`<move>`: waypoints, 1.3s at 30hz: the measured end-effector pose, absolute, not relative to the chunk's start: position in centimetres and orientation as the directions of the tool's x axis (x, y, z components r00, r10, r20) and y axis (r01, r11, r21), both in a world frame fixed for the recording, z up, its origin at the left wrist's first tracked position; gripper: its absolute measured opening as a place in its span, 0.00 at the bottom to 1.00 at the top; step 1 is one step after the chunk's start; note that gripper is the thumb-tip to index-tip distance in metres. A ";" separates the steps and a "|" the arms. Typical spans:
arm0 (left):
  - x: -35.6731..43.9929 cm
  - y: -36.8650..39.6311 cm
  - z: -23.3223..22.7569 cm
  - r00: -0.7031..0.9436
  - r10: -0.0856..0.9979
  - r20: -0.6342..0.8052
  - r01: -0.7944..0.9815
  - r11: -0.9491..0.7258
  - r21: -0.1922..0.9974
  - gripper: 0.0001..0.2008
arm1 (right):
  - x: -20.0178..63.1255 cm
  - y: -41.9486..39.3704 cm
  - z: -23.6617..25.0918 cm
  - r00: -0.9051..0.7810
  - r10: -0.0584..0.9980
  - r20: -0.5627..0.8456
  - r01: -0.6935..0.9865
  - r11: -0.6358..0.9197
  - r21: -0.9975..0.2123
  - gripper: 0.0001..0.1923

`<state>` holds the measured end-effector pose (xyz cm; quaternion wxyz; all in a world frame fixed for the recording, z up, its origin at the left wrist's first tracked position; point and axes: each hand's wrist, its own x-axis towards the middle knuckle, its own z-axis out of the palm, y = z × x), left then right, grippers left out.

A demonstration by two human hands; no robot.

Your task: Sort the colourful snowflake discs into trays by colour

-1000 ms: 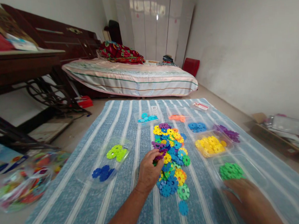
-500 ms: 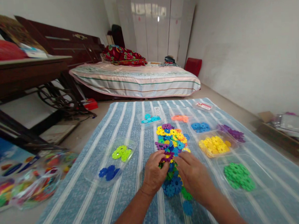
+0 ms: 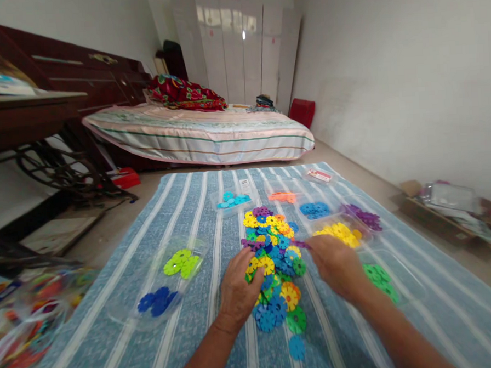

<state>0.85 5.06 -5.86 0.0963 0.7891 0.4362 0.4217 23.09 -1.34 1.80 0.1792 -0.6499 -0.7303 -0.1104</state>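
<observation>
The fingers of my right hand [image 3: 336, 264] are pinched nearly together on the edge of a purple disc [image 3: 301, 244], which juts out to the left from the tips, over the right side of the pile of mixed discs [image 3: 276, 254]. My left hand [image 3: 236, 287] is at the near left edge of that pile, its thumb and fingers parted and curved around yellow discs [image 3: 266, 265]; I cannot tell whether they grip any. Another purple piece [image 3: 252, 244] lies just beyond those fingertips.

The counter [image 3: 203, 329] under it all wears a blue cloth with white stripes. To the right, clear boxes hold yellow pieces [image 3: 341, 235], green ones [image 3: 380, 284] beside my forearm, and purple ones [image 3: 363, 217]. Farther off are boxes of blue [image 3: 315, 210], orange [image 3: 282, 197] and light blue [image 3: 234, 200]. On the left are lime [image 3: 181, 263] and dark blue [image 3: 158, 302].

Past the counter's far edge is a bed [image 3: 210, 133] with a red flowered blanket [image 3: 187, 93], and behind it a pale wardrobe [image 3: 232, 53]. A cardboard box [image 3: 461, 225] sits on the floor at right.
</observation>
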 end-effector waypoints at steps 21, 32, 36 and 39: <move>0.9 4.9 -6.1 0.242 0.829 0.504 0.614 -0.533 0.583 0.11 | 18.2 -2.0 0.2 -0.044 0.957 0.285 0.945 0.132 -0.299 0.10; 1.0 4.6 -5.8 0.181 0.863 0.471 0.580 -0.481 0.658 0.12 | 15.6 2.9 -0.1 -0.152 0.961 0.231 0.932 0.218 -0.290 0.11; 0.8 4.8 -5.5 0.112 0.906 0.409 0.533 -0.402 0.744 0.11 | 14.8 5.7 0.2 -0.265 0.945 0.193 0.937 0.300 -0.181 0.11; 0.6 5.1 -5.7 0.055 0.931 0.360 0.476 -0.342 0.810 0.11 | 14.0 7.3 0.4 -0.321 0.941 0.105 0.939 0.331 -0.093 0.11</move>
